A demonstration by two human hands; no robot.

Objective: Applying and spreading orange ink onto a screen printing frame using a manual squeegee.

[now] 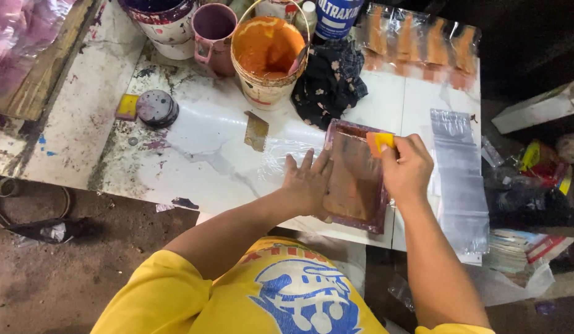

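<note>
Open tabletop is found left of the printing frame, broken only by a small card scrap, a round lid and a yellow sponge. The far edge is blocked by an orange paint bucket, a pink mug and a dark cloth. The right side is covered by a stack of clear bags.

Orange paint bucket — dark rag
</note>
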